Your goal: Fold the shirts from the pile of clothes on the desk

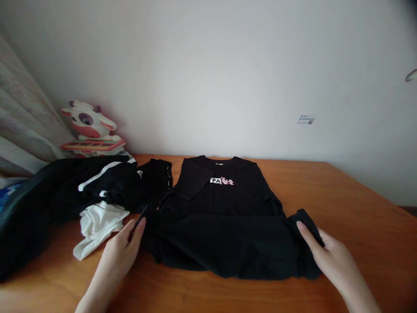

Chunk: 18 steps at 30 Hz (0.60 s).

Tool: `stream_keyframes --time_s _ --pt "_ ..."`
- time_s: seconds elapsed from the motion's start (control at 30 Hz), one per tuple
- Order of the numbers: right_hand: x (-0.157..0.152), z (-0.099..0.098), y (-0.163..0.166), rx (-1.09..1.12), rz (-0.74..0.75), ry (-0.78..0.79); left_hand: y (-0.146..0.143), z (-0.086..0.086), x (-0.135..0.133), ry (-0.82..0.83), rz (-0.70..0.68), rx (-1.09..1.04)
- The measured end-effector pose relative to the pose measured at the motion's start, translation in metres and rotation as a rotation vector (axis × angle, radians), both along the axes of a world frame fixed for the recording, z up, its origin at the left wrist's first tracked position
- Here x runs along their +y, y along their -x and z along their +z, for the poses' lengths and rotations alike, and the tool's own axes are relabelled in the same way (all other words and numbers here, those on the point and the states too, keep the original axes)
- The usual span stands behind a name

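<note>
A black T-shirt (224,198) lies on the wooden table with its neck toward the wall and a white and pink print on the chest. Its sleeves are laid inward over the front. The lower part is lifted and folded up toward the chest. My left hand (125,243) pinches the left corner of the hem between thumb and fingers. At the opposite corner, my right hand (321,248) grips the fabric, thumb on top. The cloth sags between the two hands, its lower fold close to the table.
Left of the shirt lie a white cloth (100,221) and a heap of black clothes (61,187) with white stripes. Behind them stands a cow toy (89,124) with a keyboard. A wall (228,78) borders the wooden table (352,208); a curtain (29,104) hangs at left.
</note>
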State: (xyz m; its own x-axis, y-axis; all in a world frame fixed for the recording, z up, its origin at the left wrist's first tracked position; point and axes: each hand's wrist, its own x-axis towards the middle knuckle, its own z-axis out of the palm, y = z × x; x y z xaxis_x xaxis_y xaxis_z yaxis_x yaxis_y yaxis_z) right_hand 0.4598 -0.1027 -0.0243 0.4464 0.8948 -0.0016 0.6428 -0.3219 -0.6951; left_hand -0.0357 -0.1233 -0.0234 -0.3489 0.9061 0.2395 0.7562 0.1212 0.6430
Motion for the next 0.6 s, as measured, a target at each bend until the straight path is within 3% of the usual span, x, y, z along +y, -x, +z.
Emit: stream_keyframes --time_s 0.17,0.27,0.4,0.5,0.6 --pt "-0.002 -0.004 0.006 -0.030 0.025 -0.019 -0.021 0.010 -0.012 -0.063 -0.244 -0.293" --pt "-0.011 0.005 0.008 0.060 0.174 0.023 -0.028 0.008 -0.020 -0.027 -0.418 -0.225" --pt "-0.029 0.023 0.004 0.288 0.411 0.177 -0.025 -0.003 -0.024 0.015 -0.453 -0.069" --pt "-0.036 0.025 0.001 0.316 0.417 0.209 -0.024 -0.005 -0.024 -0.001 -0.463 -0.151" --pt "-0.034 0.022 -0.002 0.189 0.340 0.100 -0.024 0.003 -0.026 -0.022 -0.414 -0.322"
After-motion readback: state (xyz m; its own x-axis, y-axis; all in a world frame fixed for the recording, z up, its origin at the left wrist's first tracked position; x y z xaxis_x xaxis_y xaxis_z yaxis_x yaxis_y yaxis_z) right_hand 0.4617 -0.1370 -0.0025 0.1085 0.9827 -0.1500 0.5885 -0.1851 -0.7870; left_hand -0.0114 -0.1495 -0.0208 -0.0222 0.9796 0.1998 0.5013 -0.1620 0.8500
